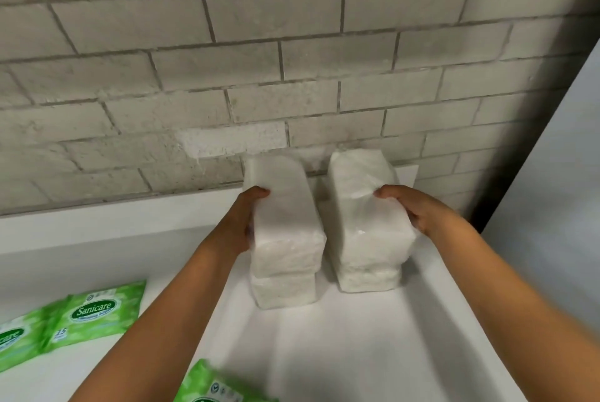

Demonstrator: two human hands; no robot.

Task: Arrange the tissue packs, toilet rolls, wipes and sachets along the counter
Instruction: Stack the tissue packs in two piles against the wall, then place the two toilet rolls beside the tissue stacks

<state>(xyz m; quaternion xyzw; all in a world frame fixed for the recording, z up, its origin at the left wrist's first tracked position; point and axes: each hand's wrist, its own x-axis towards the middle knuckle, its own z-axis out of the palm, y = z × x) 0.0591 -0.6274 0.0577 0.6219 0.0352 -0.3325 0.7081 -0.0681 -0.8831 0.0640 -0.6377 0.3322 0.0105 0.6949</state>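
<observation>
Hands gripping two stacks, seemingly tissue packs

A grey brick wall with darker mortar lines rises beyond both hands and fills the upper half of the view. One paler, whitish brick sits low in it, just above and beyond the left hand. A plain white panel stands to the right of the right hand, meeting the wall in a shadowed corner.
</observation>
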